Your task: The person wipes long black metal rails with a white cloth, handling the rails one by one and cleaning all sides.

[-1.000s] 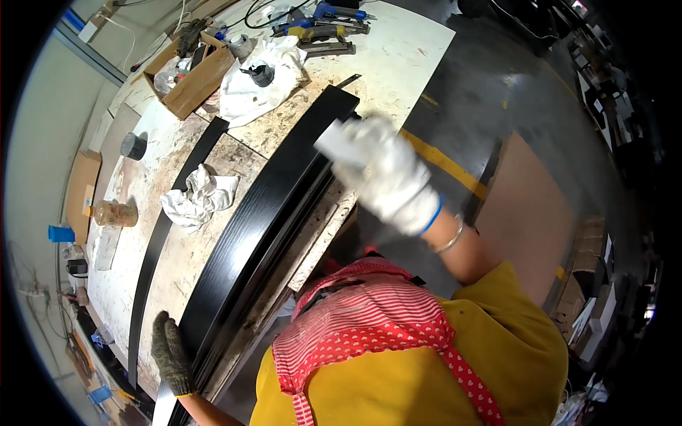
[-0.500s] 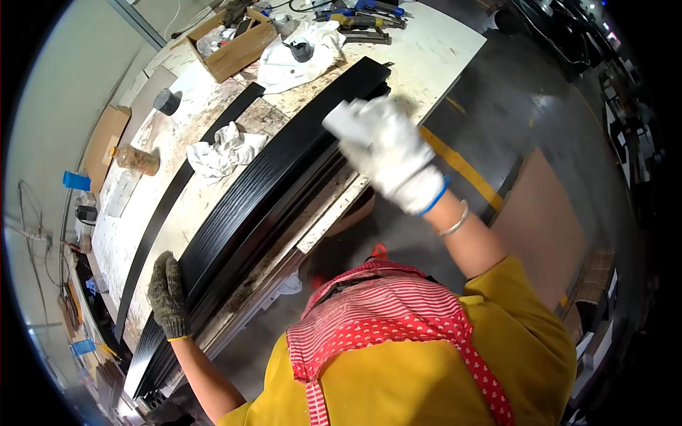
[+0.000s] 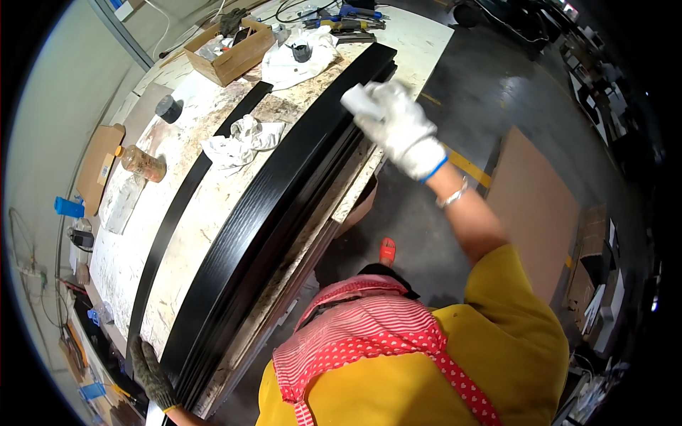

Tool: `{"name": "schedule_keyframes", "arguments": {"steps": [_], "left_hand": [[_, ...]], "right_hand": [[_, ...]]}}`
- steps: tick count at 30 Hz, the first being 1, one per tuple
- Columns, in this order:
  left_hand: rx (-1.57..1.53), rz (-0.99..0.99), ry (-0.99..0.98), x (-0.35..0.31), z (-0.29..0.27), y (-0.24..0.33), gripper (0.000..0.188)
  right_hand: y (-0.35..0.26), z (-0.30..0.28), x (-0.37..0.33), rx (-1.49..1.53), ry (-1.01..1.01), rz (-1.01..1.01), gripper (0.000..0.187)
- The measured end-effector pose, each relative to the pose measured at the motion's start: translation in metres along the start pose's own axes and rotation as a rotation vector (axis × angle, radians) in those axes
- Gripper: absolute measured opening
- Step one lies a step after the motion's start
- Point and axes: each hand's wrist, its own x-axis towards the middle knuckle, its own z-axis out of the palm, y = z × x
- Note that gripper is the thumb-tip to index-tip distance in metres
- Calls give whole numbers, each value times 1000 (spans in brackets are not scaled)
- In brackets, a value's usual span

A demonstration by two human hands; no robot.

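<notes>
A stack of long black boards point(image 3: 284, 192) lies along the front edge of a paint-stained workbench point(image 3: 213, 213). My right hand point(image 3: 401, 128), in a white glove, holds a small white pad point(image 3: 359, 99) against the boards near their far end. At the stack's near end, my left hand point(image 3: 150, 373), in a dark glove, grips the boards. A thin black strip point(image 3: 177, 213) lies on the bench parallel to the stack, further in.
A crumpled white rag point(image 3: 241, 138), a jar point(image 3: 142, 163), a black tape roll point(image 3: 168, 108), a cardboard box point(image 3: 231, 53) and a white cloth point(image 3: 298, 60) sit on the bench. A brown sheet point(image 3: 533, 206) lies on the grey floor to the right.
My right hand with the pad has slid along the black boards toward their far end. My left hand stays on the near end. The view has shifted.
</notes>
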Motion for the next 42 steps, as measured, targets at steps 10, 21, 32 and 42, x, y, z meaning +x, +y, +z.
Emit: {"name": "schedule_keyframes", "arguments": {"steps": [10, 21, 32, 42], "left_hand": [[143, 170, -245, -7, 9, -52, 41], [164, 115, -177, -11, 12, -45, 39], [260, 195, -142, -5, 18, -68, 38], [34, 191, 8, -17, 17, -9, 39]], "right_hand": [[-159, 23, -62, 260, -280, -514, 44], [-106, -1, -48, 104, -183, -122, 40], [-149, 9, -62, 141, -138, -308, 18], [-100, 15, -40, -7, 65, 148, 35]]}}
